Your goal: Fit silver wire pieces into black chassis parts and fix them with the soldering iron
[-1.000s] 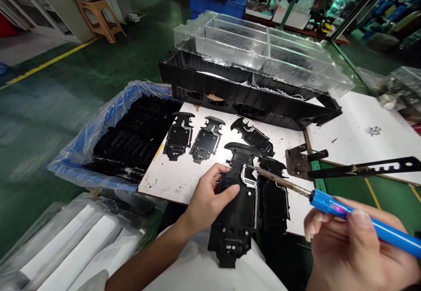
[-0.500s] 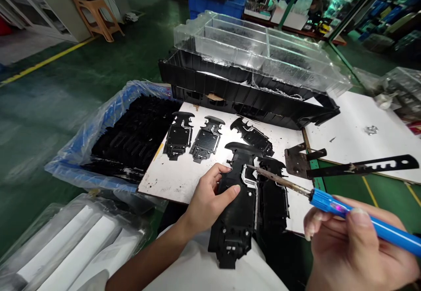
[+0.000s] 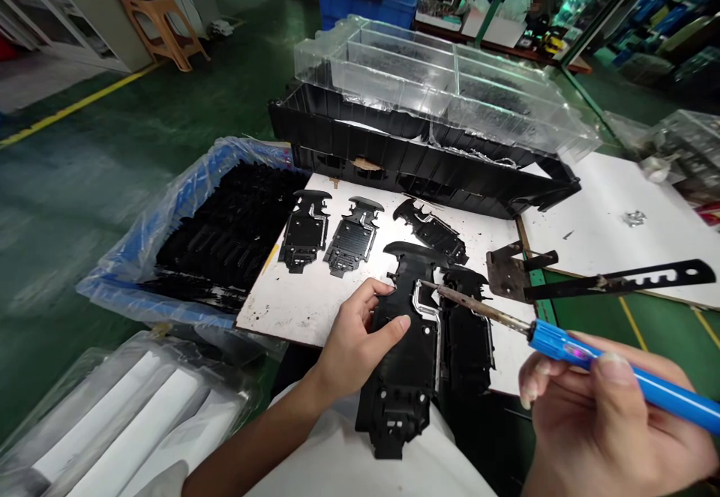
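My left hand (image 3: 360,343) grips the left edge of a black plastic chassis plate (image 3: 405,362), thumb on top. A bent silvery metal strip (image 3: 427,308) runs along the plate's right side. In my right hand (image 3: 613,407) is a blue-handled soldering iron (image 3: 574,347) with a small lit light. Its tip touches or hovers just over the strip's upper end; I cannot tell which. Another chassis plate (image 3: 466,339) lies partly beneath, to the right. Behind on the white board are a tilted plate (image 3: 432,231) and two upright ones, the left (image 3: 304,231) and the middle (image 3: 354,236).
A blue, plastic-lined crate (image 3: 124,249) full of black parts stands left. Behind the board (image 3: 281,298) sits a black bin (image 3: 394,145) with a clear divided tray (image 3: 405,51) on top. A dark metal bracket (image 3: 619,281) juts out at right. Small metal pieces (image 3: 634,217) lie beyond it.
Almost nothing differs. The view has shifted very slightly; both hands, the plate and the iron's tip keep the same positions relative to one another.
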`<state>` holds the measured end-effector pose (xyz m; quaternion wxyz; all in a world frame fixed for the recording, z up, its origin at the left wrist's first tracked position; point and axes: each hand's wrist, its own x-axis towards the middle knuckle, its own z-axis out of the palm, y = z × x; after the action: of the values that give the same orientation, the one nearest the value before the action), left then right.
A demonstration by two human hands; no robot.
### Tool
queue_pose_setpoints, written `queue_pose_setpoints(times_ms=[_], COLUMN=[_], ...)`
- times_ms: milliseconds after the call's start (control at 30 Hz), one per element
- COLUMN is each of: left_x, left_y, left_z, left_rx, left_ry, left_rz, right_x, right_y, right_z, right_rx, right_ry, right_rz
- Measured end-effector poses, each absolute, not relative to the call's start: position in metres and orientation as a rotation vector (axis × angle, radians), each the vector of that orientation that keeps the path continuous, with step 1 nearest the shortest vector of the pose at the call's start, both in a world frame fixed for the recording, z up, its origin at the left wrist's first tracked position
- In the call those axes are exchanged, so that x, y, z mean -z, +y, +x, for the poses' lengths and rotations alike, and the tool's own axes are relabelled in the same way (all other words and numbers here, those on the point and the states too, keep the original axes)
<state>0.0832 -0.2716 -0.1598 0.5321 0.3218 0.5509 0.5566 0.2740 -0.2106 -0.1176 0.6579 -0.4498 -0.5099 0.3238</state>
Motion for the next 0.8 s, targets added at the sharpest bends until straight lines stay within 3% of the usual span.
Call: queue_pose_setpoints(times_ms=[800], left_x=[0.159], left_y=[-0.2709], left_z=[0.0833], left_rx=[-1.317], left_ry=[1.321], left_rz=[0.736], right_x=[0.1196], right_y=[-0.2115], right_z=[0.2753], right_rx=[-0.713], right_ry=[-1.153], right_rz=[-1.011])
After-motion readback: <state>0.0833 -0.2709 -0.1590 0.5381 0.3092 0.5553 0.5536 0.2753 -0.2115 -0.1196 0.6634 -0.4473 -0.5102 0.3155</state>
